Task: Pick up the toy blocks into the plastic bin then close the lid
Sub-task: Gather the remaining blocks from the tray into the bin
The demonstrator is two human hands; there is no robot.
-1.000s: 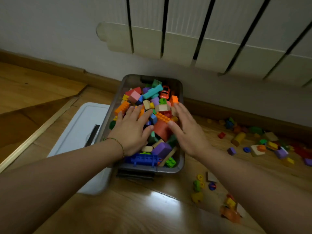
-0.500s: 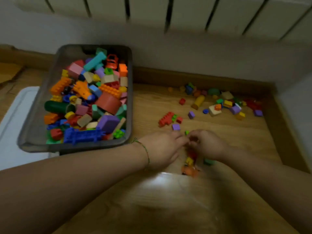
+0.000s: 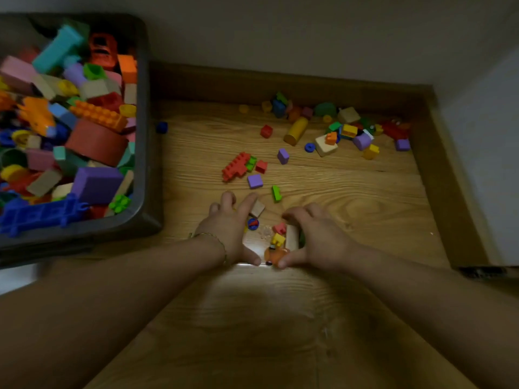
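Small cluster of toy blocks (image 3: 278,239) on the wooden floor (image 3: 365,197), between both hands. Left hand (image 3: 230,228) flat, fingers straight. Right hand (image 3: 317,237) curled over a wooden block (image 3: 292,237); can't tell if it's gripping. Plastic bin (image 3: 143,136), heaped with blocks, is further left.

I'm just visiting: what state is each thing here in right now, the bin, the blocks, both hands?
Plastic bin: uncovered, heaped full.
Scattered blocks: loose on the wooden floor, not yet gathered.
Small pile: on the floor, enclosed between both hands.
Left hand: open, fingers spread on the floor beside the pile.
Right hand: cupped against the pile; grip unclear.
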